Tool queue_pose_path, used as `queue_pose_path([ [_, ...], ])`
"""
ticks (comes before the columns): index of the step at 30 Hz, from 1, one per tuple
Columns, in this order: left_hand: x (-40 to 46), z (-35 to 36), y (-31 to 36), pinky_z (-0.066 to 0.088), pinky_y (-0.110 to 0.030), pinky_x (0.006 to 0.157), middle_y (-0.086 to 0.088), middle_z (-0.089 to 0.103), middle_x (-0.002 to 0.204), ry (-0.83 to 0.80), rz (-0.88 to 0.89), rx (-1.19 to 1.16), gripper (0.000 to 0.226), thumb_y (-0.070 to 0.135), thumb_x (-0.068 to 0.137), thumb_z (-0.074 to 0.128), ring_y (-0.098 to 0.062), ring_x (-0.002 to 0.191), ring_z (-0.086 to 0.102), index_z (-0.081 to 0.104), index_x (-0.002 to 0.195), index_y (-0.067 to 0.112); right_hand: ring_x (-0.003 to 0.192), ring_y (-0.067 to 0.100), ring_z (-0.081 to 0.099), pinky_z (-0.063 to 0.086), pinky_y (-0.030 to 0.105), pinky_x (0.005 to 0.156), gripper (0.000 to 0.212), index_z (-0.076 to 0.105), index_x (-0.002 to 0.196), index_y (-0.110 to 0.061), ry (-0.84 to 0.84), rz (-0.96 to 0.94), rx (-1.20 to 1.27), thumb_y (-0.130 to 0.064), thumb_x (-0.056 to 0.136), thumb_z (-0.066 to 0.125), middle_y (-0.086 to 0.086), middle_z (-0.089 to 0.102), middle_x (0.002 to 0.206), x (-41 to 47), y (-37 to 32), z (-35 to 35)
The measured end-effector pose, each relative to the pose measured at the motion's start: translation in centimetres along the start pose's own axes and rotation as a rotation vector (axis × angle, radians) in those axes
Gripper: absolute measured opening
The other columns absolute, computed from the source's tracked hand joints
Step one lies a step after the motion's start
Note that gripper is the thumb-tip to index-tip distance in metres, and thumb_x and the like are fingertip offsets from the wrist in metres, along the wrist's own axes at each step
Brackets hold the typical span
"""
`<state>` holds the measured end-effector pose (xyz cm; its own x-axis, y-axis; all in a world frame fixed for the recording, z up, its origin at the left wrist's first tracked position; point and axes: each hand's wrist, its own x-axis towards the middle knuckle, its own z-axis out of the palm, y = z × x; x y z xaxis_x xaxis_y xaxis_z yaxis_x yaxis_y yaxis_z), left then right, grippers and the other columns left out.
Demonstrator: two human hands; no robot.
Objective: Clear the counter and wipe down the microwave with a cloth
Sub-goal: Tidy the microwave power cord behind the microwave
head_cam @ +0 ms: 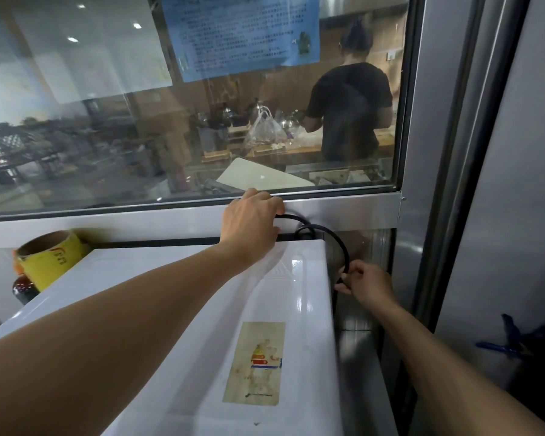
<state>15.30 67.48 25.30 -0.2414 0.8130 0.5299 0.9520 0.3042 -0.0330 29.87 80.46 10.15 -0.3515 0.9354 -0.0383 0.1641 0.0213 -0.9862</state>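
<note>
Leaning against the far left corner behind the appliance, a yellow cardboard tube with red print [46, 259] sits tilted above a dark brown glass bottle with an orange cap [24, 286], both tucked between the wall and the glossy white microwave [186, 309], probably stowed there to keep them out of the way. The microwave's flat top fills the middle of the view and carries a faded, stained paper label with coloured print [254, 363] near its front right. No cloth shows anywhere, so the wiping looks not yet begun. The left hand [249, 221] reaches across the top to the back edge, its fingers curled over a black rubber power cord [324, 234] where the cord runs along the grey metal window sill [343, 204]; that grip appears meant to lift the cord clear of the rear of the casing. The cord loops up and round the right rear corner and drops into the narrow gap beside a stainless steel panel [485, 184], where the right hand [370, 283] pinches it between thumb and fingertips, seemingly feeding or steadying the slack. Holding both ends likely keeps the loop from snagging while the top is freed. Through the window glass [107, 121] another person in a black shirt [350, 105] stands at a cluttered desk, back turned.
</note>
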Motion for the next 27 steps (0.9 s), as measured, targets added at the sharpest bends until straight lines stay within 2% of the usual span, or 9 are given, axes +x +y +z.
queue_pose_path([
  [4,0.0,0.3,0.1,0.038,-0.026,0.072,0.007,0.064,0.104,0.010,0.014,-0.001,0.027,0.017,0.081,0.066,-0.017,0.106,0.050,0.064,0.107,0.025,0.049,0.015,0.048,0.040,0.018,0.041,0.042,0.054,0.050,-0.014,-0.044,0.000,-0.031,0.009,0.086,0.052,0.003,0.051,0.055,0.2,1.4,0.9],
  [7,-0.1,0.4,0.0,0.034,-0.026,0.068,0.008,0.066,0.102,0.014,-0.010,-0.036,0.026,0.012,0.082,0.065,-0.016,0.103,0.050,0.066,0.105,0.026,0.049,0.016,0.046,0.041,0.022,0.045,0.042,0.053,0.051,-0.013,-0.067,0.005,0.003,0.009,0.087,0.051,0.003,0.051,0.054,0.3,2.1,1.1],
  [10,-0.3,0.6,0.0,0.034,-0.027,0.066,0.006,0.066,0.097,-0.013,-0.047,-0.072,0.027,0.008,0.084,0.057,-0.019,0.099,0.054,0.067,0.099,0.028,0.048,0.011,0.050,0.046,0.017,0.044,0.038,0.055,0.055,-0.011,-0.101,0.022,0.013,0.007,0.088,0.054,0.004,0.052,0.057,0.1,2.6,1.2],
  [15,-0.4,0.4,0.1,0.043,-0.029,0.067,0.006,0.067,0.101,-0.044,-0.071,-0.097,0.028,0.008,0.086,0.054,-0.021,0.098,0.058,0.068,0.100,0.028,0.058,0.016,0.051,0.048,0.030,0.059,0.044,0.055,0.051,-0.015,-0.088,0.060,0.055,0.009,0.088,0.053,0.005,0.052,0.059,-0.1,2.6,0.7],
  [18,-0.4,0.1,0.2,0.037,-0.027,0.066,0.006,0.065,0.103,-0.046,-0.071,-0.085,0.025,0.011,0.086,0.058,-0.020,0.099,0.058,0.066,0.103,0.028,0.063,0.016,0.054,0.052,0.030,0.063,0.033,0.059,0.062,-0.010,-0.078,0.060,0.071,0.009,0.088,0.053,0.006,0.055,0.064,-0.6,2.2,0.2],
  [22,-0.7,-0.1,0.4,0.037,-0.028,0.066,0.006,0.064,0.103,-0.045,-0.065,-0.082,0.022,0.014,0.086,0.061,-0.019,0.099,0.058,0.065,0.104,0.027,0.062,0.016,0.051,0.049,0.017,0.051,0.020,0.057,0.083,-0.004,-0.092,0.051,0.044,0.011,0.089,0.045,0.013,0.055,0.075,-1.5,1.2,-0.3],
  [24,-0.7,-0.2,0.4,0.038,-0.028,0.066,0.006,0.064,0.104,-0.044,-0.063,-0.081,0.022,0.015,0.086,0.061,-0.019,0.100,0.056,0.065,0.105,0.027,0.065,0.017,0.054,0.046,0.011,0.048,0.016,0.058,0.094,-0.003,-0.086,0.036,-0.024,0.008,0.090,0.048,0.014,0.058,0.082,-1.9,0.6,-0.8],
  [25,-0.7,-0.2,0.4,0.038,-0.028,0.067,0.006,0.064,0.104,-0.042,-0.062,-0.080,0.023,0.015,0.086,0.062,-0.019,0.101,0.056,0.064,0.106,0.027,0.069,0.017,0.057,0.047,0.011,0.053,0.014,0.060,0.097,-0.005,-0.080,0.024,-0.086,0.004,0.090,0.051,0.013,0.061,0.086,-2.1,0.3,-1.0],
  [27,-0.7,-0.1,0.4,0.036,-0.027,0.067,0.005,0.064,0.103,-0.035,-0.064,-0.075,0.025,0.015,0.085,0.062,-0.017,0.103,0.053,0.064,0.107,0.027,0.087,0.020,0.062,0.049,0.019,0.074,0.018,0.063,0.106,-0.008,-0.066,-0.007,-0.248,-0.006,0.089,0.059,0.009,0.065,0.095,-2.5,0.0,-1.6],
])
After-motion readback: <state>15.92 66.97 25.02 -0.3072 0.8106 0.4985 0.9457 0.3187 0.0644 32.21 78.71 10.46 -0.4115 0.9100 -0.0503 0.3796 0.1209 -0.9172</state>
